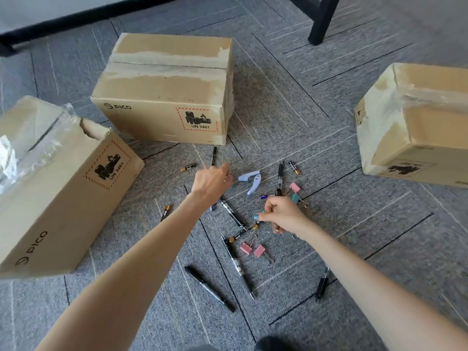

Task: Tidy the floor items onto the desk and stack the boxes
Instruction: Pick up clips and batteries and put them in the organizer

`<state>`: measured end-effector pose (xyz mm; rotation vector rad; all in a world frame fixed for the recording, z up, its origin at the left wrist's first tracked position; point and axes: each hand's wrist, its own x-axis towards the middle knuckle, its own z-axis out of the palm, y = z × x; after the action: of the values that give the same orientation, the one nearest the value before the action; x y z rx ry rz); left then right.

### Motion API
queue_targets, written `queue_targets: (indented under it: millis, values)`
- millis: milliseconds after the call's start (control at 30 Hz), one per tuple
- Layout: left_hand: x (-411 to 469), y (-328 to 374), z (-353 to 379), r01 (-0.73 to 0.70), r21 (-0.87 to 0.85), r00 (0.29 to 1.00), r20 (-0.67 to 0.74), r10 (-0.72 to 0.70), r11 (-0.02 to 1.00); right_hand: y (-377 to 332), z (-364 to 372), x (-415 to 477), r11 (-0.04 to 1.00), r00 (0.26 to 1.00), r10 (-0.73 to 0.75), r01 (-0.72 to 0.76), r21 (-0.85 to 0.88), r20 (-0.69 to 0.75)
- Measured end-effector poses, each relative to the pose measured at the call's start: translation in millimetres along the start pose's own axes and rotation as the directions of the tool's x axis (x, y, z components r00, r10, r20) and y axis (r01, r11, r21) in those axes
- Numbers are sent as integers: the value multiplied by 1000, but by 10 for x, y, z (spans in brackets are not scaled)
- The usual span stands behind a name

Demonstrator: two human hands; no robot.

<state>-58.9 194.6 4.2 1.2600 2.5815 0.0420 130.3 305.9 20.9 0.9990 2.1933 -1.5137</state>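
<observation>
Pens (209, 288), clips (253, 249) and batteries (166, 212) lie scattered on the carpet (354, 249). The right hand (285, 216) is curled, pinching something small and teal; the left hand (212, 182) reaches for a clip, grip unclear. Three boxes (164, 97) sit beyond, unstacked. Gathering is underway; next, collect more.

Grey carpet floor (329, 138), 3 boxes (164, 89), pens (209, 288), batteries (188, 167), clips (246, 248)

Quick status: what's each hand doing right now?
Left hand: fingers curled, holding a binder clip, only its wire loops showing.
Right hand: pinched shut on a small item, cannot tell what.
</observation>
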Motion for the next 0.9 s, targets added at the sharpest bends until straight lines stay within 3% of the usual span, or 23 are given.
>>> queue_targets:
  millis: [67, 133, 267, 333, 367, 467, 533, 633, 700, 800, 900]
  values:
    - [-72, 18, 15, -6, -69, 999, -42, 3, 998, 53, 47, -60, 964, 997, -78, 74, -254, -7]
    - [-179, 45, 10, 21, -231, 999, -37, -30, 973, 97, 93, -154, 927, 996, -76, 86, -364, 40]
    - [-421, 67, 40, 110, -636, 990, 136, -30, 764, 182, 247, -329, 833, 989, -57, 122, -539, 134]
    - [-574, 74, 22, 211, -811, 967, 256, 7, 545, 237, 355, -382, 781, 990, -81, 137, -609, 119]
    - [-653, 85, 12, 294, -874, 941, 336, 45, 387, 265, 410, -403, 769, 990, -102, 141, -624, 98]
    - [-873, 114, 1, 491, -871, 847, 470, 248, -24, 324, 542, -461, 776, 987, -157, 141, -615, 29]
    - [-981, 148, 22, 557, -813, 809, 487, 330, -166, 353, 558, -476, 837, 989, -145, 121, -534, -4]
    - [-1099, 224, 62, 612, -762, 769, 508, 389, -215, 416, 459, -467, 972, 997, -77, 71, -225, -17]
    - [-1150, 268, 98, 636, -728, 752, 512, 415, -254, 428, 337, -501, 1000, 1000, -2, 2, 13, 5]
    - [-1180, 325, 125, 641, -716, 751, 511, 418, -277, 440, 157, -590, 904, 988, 100, -138, 406, 114]
    - [-1182, 411, 154, 610, -768, 778, 534, 332, -196, 523, 9, -639, 757, 978, 102, -196, 624, 183]
